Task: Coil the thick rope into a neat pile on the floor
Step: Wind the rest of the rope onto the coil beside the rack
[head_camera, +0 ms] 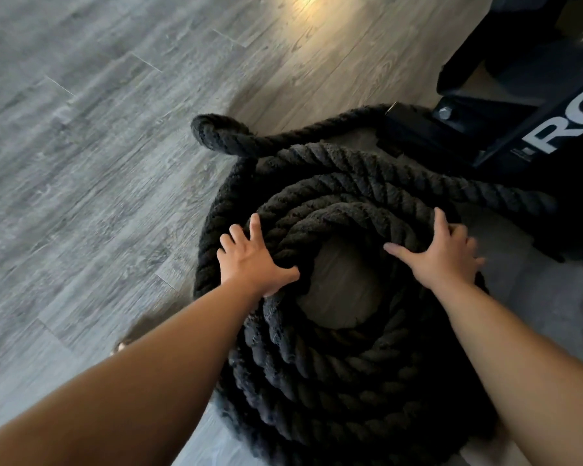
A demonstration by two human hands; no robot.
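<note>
While the left hand (254,255) and right hand (441,250) press flat with spread fingers on the rope (317,381), coiled on the floor (81,163), a hard push may throw the loose far loop (212,129) wider.

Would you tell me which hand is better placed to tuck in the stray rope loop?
Probably left: the left hand presses the rope coil on the side nearest the stray loop; the right hand rests opposite, by the black rack.
</note>
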